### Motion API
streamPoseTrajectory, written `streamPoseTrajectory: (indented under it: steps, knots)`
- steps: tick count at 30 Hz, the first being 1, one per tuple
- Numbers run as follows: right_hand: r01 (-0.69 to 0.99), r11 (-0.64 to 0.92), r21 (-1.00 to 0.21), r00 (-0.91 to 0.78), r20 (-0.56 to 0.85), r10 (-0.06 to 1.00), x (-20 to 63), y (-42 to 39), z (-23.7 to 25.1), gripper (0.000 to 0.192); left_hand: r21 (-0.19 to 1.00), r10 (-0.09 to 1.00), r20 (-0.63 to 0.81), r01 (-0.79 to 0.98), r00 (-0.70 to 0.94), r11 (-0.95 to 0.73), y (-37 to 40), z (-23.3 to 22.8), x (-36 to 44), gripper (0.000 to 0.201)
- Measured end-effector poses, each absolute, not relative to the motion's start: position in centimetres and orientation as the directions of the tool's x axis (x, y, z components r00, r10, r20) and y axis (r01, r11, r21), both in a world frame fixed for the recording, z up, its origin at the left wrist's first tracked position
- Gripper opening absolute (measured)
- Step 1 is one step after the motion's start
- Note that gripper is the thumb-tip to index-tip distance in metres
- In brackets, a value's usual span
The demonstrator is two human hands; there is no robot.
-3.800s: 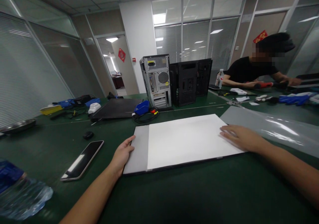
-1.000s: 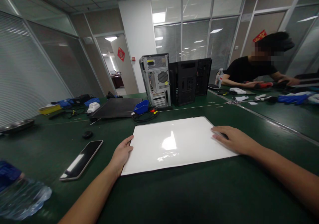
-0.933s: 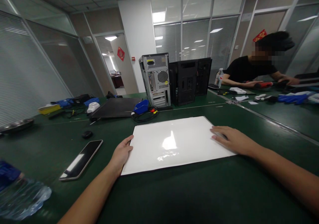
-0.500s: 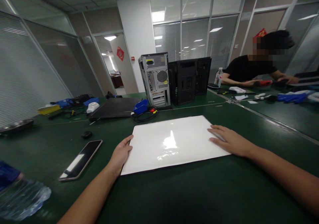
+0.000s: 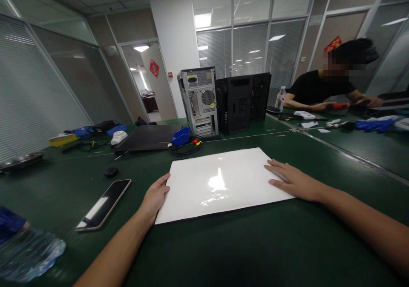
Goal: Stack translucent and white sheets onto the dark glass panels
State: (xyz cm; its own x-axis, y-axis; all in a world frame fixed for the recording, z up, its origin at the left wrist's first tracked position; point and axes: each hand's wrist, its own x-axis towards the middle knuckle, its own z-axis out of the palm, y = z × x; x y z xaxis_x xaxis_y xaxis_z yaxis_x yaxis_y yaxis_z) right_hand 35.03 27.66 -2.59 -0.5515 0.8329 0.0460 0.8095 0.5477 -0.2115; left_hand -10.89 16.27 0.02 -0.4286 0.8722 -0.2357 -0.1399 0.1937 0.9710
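A glossy white panel [image 5: 194,185] with a dark edge lies in front of me, bright reflections across its middle. My left hand [image 5: 156,195] grips its left edge, thumb and a finger at the rim and the other fingers hidden. At the right edge, my right hand [image 5: 292,180] rests with fingers stretched out, the tips on the white surface.
On the green table [image 5: 204,253] are a phone [image 5: 105,204], a small black round object [image 5: 111,172] and a water bottle [image 5: 28,248] to the left. Farther back stand a computer tower [image 5: 201,101] and a black case [image 5: 236,104]. A person [image 5: 319,89] works at the right.
The fingers of my right hand have shifted slightly left and spread a little over the panel's edge. My left hand and the panel look unmoved.
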Motion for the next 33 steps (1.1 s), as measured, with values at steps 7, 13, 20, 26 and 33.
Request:
streamPoseTrajectory:
  steps: [7,13,20,26,33]
  knots:
    - [0.805,0.557,-0.206,-0.559,0.055,0.828,35.2,27.9,-2.9,0.070,0.969,0.874,-0.243,-0.153,-0.421,0.196,16.3,0.0,-10.9,0.071]
    - [0.806,0.557,-0.199,-0.555,0.071,0.829,34.9,27.7,-2.6,0.072,0.970,0.871,-0.236,-0.162,-0.431,0.183,16.3,0.0,-10.9,0.071]
    - [0.667,0.737,-0.112,-0.707,0.219,0.673,32.6,25.3,-0.6,0.066,0.979,0.873,-0.204,-0.095,-0.442,0.180,16.4,-0.1,-11.0,0.066]
    - [0.492,0.854,-0.172,-0.826,0.220,0.520,29.2,22.7,-0.1,0.072,0.982,0.874,-0.186,-0.115,-0.449,0.150,16.5,-0.2,-10.9,0.064]
    - [0.531,0.822,-0.205,-0.803,0.186,0.565,28.8,22.2,-0.3,0.068,0.985,0.889,-0.162,-0.126,-0.428,0.119,16.4,-0.3,-11.0,0.065]
